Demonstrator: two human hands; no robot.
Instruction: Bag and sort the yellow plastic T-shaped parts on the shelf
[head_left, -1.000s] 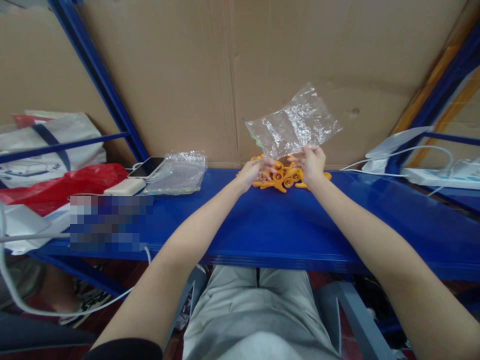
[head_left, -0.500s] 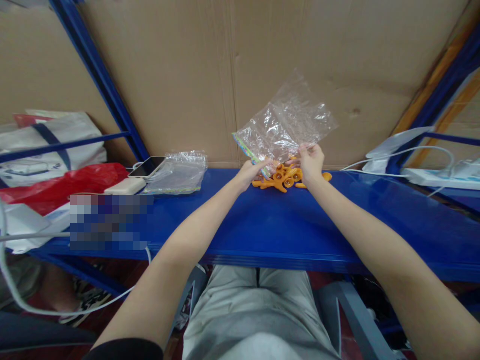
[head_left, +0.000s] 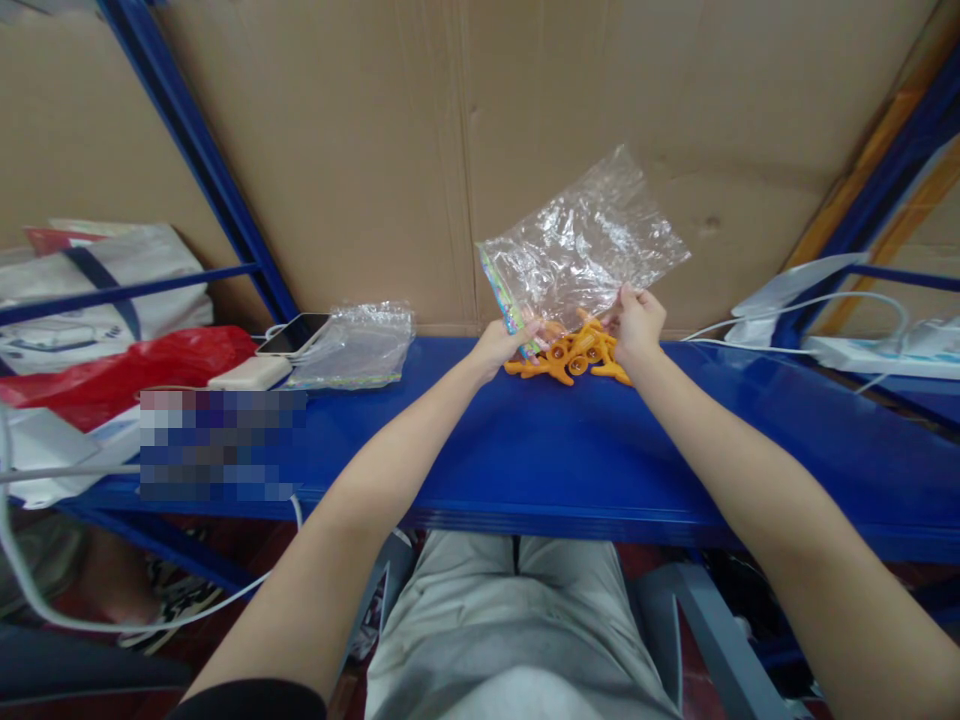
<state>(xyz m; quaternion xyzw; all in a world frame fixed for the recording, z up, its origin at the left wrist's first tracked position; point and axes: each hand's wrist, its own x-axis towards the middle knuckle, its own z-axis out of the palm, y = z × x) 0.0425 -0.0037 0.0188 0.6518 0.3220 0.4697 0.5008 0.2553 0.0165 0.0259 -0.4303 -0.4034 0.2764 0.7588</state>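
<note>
Between my two hands a clear plastic bag [head_left: 592, 230] with a colourful printed strip along its left edge is held up in front of the cardboard. My left hand [head_left: 504, 345] is closed on the lower end of that strip. At the bag's lower right edge, my right hand [head_left: 637, 320] pinches the film between thumb and fingers. Just below the bag, several orange plastic pieces [head_left: 559, 365] with round cup-like holes and pointed arms lie in a pile on the blue shelf [head_left: 540, 450]. The bag and my right hand partly cover the pile.
A stack of clear bags [head_left: 360, 345] lies to the left, beside a phone [head_left: 296, 335] and a white box-shaped device [head_left: 250, 374]. Further left are a red plastic bag [head_left: 142, 365] and a power strip. White cables [head_left: 795, 300] run along the right. A cardboard sheet [head_left: 360, 150] stands behind.
The clear bag has shifted a little to the right and turned slightly. My right hand has moved right with its edge, while my left hand stays nearly in place.
</note>
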